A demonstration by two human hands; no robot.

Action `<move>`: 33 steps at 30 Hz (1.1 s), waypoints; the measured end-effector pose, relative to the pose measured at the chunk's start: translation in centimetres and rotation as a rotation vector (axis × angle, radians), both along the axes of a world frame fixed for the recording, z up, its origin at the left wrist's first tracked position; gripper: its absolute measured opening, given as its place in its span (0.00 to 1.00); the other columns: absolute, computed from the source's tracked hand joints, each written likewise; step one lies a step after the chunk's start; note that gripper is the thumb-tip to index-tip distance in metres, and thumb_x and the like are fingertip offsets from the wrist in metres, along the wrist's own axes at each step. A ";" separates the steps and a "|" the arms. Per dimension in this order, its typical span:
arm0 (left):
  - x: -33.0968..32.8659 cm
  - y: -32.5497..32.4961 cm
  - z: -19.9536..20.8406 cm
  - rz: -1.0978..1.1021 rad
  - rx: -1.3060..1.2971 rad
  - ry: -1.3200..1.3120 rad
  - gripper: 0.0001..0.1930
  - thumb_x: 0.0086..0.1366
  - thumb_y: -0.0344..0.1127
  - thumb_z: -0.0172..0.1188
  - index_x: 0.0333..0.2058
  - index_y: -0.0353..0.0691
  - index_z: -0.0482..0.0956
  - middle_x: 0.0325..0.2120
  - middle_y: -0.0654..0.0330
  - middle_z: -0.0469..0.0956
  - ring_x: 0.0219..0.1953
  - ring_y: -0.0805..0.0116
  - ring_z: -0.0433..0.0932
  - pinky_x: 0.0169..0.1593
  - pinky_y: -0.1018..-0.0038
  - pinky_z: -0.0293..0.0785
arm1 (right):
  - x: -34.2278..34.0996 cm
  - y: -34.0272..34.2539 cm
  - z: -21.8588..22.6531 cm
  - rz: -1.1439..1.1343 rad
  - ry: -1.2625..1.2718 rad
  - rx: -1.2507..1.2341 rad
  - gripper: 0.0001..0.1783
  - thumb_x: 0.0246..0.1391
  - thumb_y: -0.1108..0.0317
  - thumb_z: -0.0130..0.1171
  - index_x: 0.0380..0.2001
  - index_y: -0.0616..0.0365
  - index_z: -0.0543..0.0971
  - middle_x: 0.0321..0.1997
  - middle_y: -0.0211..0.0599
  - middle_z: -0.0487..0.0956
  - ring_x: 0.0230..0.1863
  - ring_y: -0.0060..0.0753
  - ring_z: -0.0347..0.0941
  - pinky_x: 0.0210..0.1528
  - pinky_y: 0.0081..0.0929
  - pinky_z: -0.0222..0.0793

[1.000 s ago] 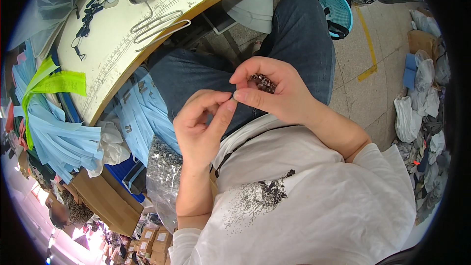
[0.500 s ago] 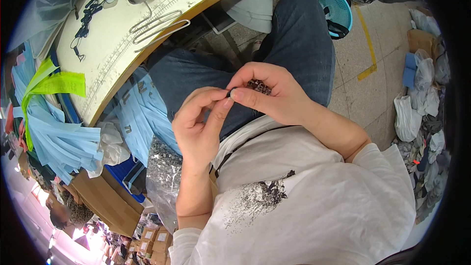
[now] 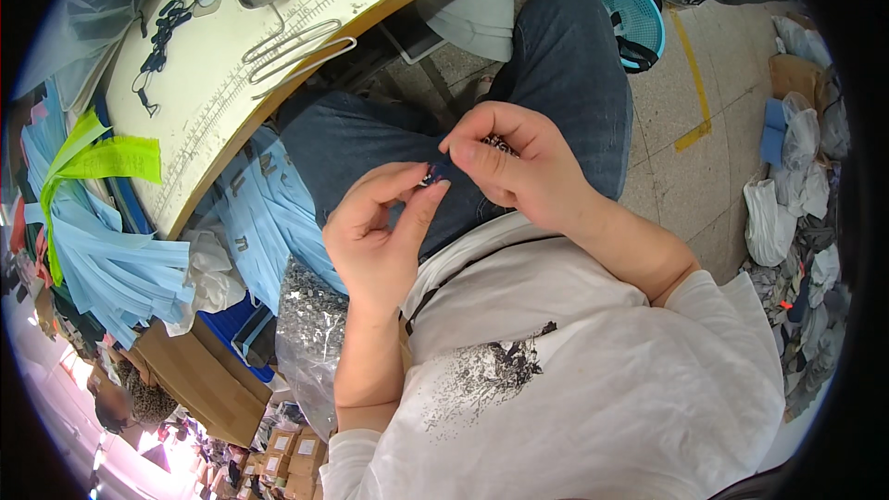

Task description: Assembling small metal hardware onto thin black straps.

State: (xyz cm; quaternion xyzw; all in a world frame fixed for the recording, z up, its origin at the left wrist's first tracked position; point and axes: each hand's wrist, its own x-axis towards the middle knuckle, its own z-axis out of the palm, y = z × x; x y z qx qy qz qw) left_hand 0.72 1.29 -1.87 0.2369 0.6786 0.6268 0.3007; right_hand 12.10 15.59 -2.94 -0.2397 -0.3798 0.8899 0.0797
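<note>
The left hand (image 3: pixel 375 233) pinches a small dark piece (image 3: pixel 433 172) between thumb and finger, above the jeans (image 3: pixel 569 74). The right hand (image 3: pixel 537 171) curls round some small shiny bits (image 3: pixel 500 144), its thumb and forefinger beside the piece; whether they grip it too, I cannot tell

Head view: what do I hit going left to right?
Lime-green strip, crumpled whitish plastic, left hand, right hand, turquoise basket, yellow floor line, small blue bundle.
</note>
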 end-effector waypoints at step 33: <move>-13.0 16.2 14.1 -0.027 0.181 0.654 0.16 0.60 0.35 0.65 0.45 0.33 0.80 0.24 0.64 0.78 0.22 0.82 0.67 0.26 0.85 0.60 | 0.1 -0.2 0.1 0.071 -0.022 -0.430 0.07 0.60 0.77 0.46 0.40 0.56 0.72 0.36 0.34 0.75 0.21 0.14 0.61 0.16 0.13 0.51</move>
